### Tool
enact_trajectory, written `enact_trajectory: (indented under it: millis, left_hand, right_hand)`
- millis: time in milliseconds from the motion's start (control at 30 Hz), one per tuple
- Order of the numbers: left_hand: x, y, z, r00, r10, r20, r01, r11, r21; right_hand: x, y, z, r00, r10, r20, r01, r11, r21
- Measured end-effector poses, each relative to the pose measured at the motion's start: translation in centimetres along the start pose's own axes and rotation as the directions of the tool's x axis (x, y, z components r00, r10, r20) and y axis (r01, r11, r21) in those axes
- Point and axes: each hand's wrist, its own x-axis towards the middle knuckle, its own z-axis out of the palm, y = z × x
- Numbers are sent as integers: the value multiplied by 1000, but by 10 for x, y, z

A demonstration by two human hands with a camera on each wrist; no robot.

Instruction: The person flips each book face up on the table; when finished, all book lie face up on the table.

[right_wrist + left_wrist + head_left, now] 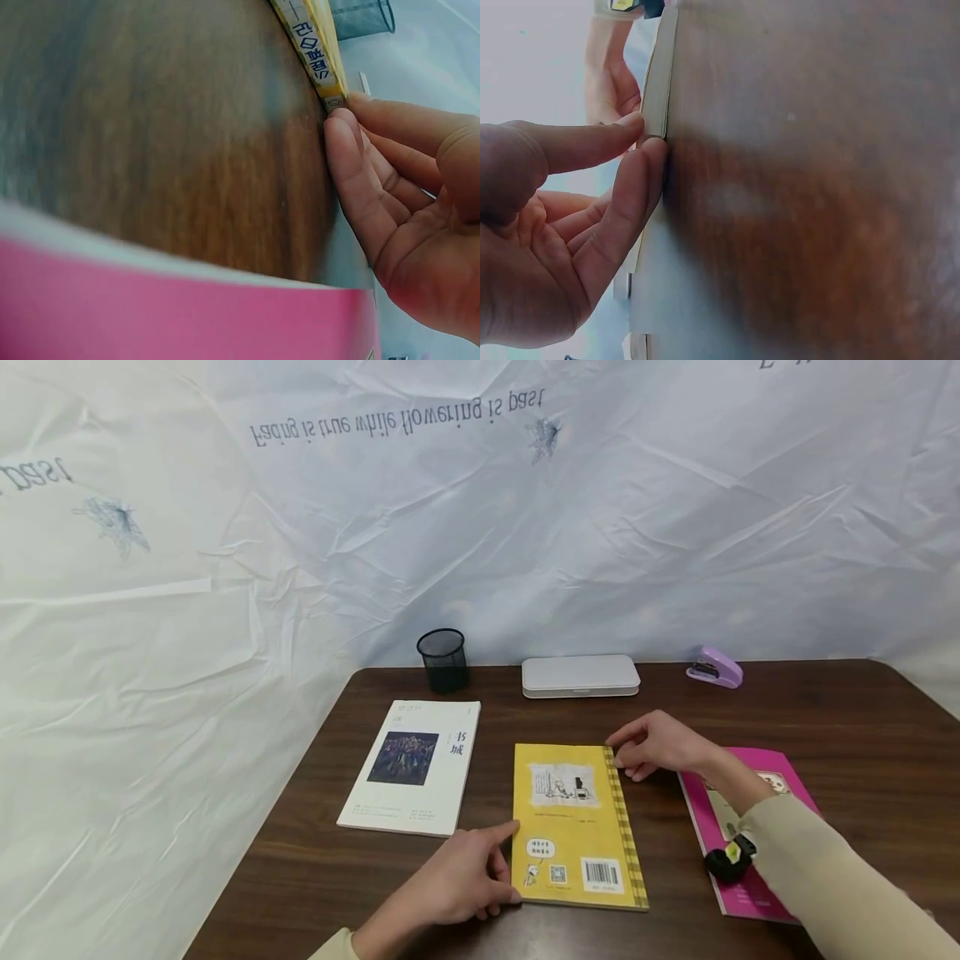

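Observation:
A yellow book [573, 827] lies back cover up on the dark table, with a barcode at its lower right and a checked spine along its right side. My left hand [468, 872] holds it by the lower left corner; the left wrist view has thumb and fingers [641, 176] against the page edges [658, 82]. At the far right corner, my right hand [660, 745] pinches the spine end, seen closely in the right wrist view with thumb and finger on the lettered spine [307, 45]. Beneath the right forearm, a pink book [757, 893] is partly hidden.
To the left lies a white book [442, 793] with a dark picture. Along the back edge stand a black mesh pen holder [444, 664], a white case [580, 675] and a purple stapler [718, 667]. White printed cloth [525, 543] hangs behind the table [300, 860].

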Motion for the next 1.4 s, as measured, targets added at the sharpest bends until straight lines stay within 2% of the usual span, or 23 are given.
enact_trajectory:
  millis: [200, 800, 1267, 1400]
  left_hand:
    - [1, 0, 1, 1000, 0, -8, 0, 1000, 24]
    - [2, 1, -1, 1000, -10, 2, 10, 1000, 17]
    - [4, 0, -2, 1000, -20, 12, 20, 1000, 8]
    - [5, -1, -1, 1000, -22, 20, 22, 1000, 3]
  right_hand:
    - [1, 3, 3, 1000, 10, -16, -10, 1000, 14]
    - [1, 5, 6, 997, 28, -66, -24, 998, 57]
    - [-3, 8, 2, 1000, -4, -29, 6, 996, 94]
    - [-5, 9, 1, 1000, 12, -22, -9, 993, 121]
